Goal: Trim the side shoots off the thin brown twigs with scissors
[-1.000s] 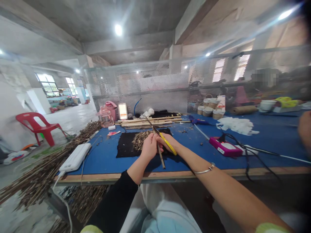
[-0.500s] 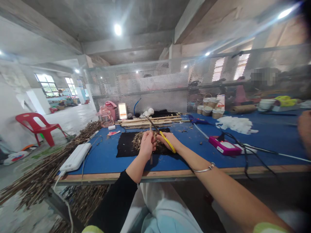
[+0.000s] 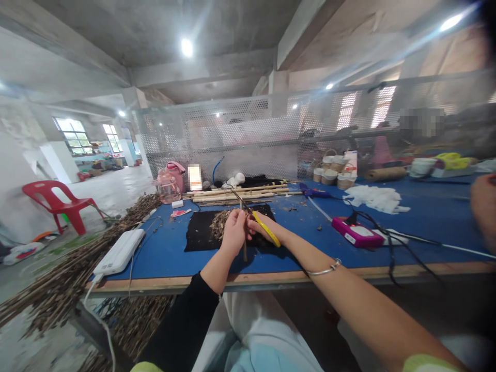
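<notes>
My left hand (image 3: pixel 234 231) is closed round a thin brown twig (image 3: pixel 245 253), held roughly upright with its lower end sticking out below the fingers. Close beside it, my right hand (image 3: pixel 265 227) grips a pair of scissors with yellow handles (image 3: pixel 270 232). Their dark blades point up and to the left, crossing near the twig's top; whether they touch it I cannot tell. Under both hands lies a black cloth (image 3: pixel 197 233) bearing a heap of small brown plant cuttings (image 3: pixel 217 226), partly hidden by the hands.
Peeled sticks (image 3: pixel 232 197) lie behind the cloth on the blue tabletop (image 3: pixel 302 253). To the left are a white power bank (image 3: pixel 121 251) and a twig bundle (image 3: pixel 58 279). Rightward are a blue glue gun (image 3: pixel 315 191), a magenta box (image 3: pixel 354 232) with cables, and another person's hand (image 3: pixel 484 206).
Both hands have shifted slightly. The twig's lower end has moved a little to the right, and the scissors' blades have tipped somewhat to the left.
</notes>
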Demonstrator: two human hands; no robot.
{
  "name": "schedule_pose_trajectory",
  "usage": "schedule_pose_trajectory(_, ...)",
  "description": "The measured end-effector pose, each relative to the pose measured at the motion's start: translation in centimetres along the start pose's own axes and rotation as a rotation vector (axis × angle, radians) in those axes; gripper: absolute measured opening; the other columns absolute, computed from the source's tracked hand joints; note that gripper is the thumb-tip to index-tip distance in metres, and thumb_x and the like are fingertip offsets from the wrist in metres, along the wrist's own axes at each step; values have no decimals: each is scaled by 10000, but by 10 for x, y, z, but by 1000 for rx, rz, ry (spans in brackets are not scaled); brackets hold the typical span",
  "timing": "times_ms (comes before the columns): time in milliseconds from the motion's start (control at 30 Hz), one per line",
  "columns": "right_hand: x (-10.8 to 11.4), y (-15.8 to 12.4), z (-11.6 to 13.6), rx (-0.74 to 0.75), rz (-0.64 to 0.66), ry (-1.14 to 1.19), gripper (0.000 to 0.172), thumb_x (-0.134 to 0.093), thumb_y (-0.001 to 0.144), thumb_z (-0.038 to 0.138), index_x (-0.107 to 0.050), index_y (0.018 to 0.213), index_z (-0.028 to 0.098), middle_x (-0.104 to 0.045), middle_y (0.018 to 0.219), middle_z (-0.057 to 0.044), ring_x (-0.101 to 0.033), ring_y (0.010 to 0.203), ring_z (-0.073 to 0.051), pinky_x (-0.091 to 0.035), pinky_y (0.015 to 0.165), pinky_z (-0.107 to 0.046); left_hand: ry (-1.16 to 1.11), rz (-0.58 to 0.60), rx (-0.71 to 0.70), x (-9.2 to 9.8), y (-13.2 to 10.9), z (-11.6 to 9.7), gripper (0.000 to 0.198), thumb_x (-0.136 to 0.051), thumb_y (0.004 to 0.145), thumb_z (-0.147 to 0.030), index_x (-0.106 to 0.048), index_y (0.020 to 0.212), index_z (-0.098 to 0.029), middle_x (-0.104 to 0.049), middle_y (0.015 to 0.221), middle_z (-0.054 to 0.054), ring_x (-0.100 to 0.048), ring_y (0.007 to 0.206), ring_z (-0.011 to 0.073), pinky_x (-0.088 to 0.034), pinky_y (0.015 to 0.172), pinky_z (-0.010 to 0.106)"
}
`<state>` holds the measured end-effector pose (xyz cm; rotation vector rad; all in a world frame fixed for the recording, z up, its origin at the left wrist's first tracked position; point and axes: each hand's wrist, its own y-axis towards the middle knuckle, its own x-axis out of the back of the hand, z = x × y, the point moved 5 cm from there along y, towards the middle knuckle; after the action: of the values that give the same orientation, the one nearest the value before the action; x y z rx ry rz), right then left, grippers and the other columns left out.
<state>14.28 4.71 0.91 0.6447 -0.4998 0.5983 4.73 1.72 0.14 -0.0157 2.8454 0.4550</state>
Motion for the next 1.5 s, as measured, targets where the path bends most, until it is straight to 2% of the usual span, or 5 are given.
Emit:
schedule_pose_trajectory(200,-5,-4,16,65,110,166,552,-304,756,691,-459,653,172,-555,593,-24,-570,615,-150,-452,656,-283,82,50,3,-3,-4,0,348,-409,776,-531,-444,785,-186,-438,452,-66,-397,316,54,-275,283,138)
schedule_pose_trajectory(533,2,-3,22,0,25,-110,665,-205,742,733,-518,559,175,-623,609,-54,-576,655,-167,-427,736,-279,124,51,-5,-4,-4,-2,337,-390,792,-521,-414,722,-192,-388,413,-86,-328,275,36,-232,287,139)
schedule_pose_trajectory(867,-1,-6,28,-61,-2,76,589,-251,817,623,-545,546,190,-625,570,-23,-594,645,-157,-427,735,-262,143,42,-53,-4,-4,-4,308,-371,813,-494,-394,730,-199,-384,389,-92,-312,248,46,-235,269,145)
schedule_pose_trajectory(1200,7,-4,10,-130,-81,-120,568,-340,741,691,-562,647,177,-647,641,-47,-591,679,-173,-433,694,-270,156,71,-2,-6,-6,-4,339,-367,806,-516,-413,726,-189,-418,421,-78,-352,262,44,-254,276,142)
schedule_pose_trajectory(1500,4,-3,10,-134,-14,-109,591,-287,768,679,-563,608,181,-646,621,-51,-598,634,-171,-429,647,-259,145,43,41,-4,-7,0,347,-367,803,-520,-389,702,-188,-424,426,-76,-351,262,37,-254,278,135)
